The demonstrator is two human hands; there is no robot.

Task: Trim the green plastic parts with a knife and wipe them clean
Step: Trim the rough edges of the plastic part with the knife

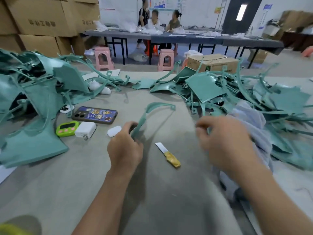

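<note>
My left hand [125, 150] holds a curved green strip [141, 120] by its lower end. My fingers are curled round it and my thumb presses the near face, so the long arc rises away from me above the counter [169, 192], and its far tip with the small eyelet hangs free. I judge the piece light and thin, springy rather than stiff. It will flex if I load the free end, so for trimming I want a hold close to whichever edge I am cutting, not down at the tail. The plastic looks glossy, so it is probably a little slick under dry fingers, and a cut edge may be sharp. The knife [167, 155] lies flat on the counter between my hands, blade pointing away and yellow handle toward me, touching neither hand. My right hand [225, 143] hovers just beside the pale cloth [254, 126] with its fingers curled. That part is blurred, and I cannot tell whether they pinch the cloth, a bit of green, or nothing. Heaps of green parts [211, 89] lie to both sides, apart from the strip.
</note>
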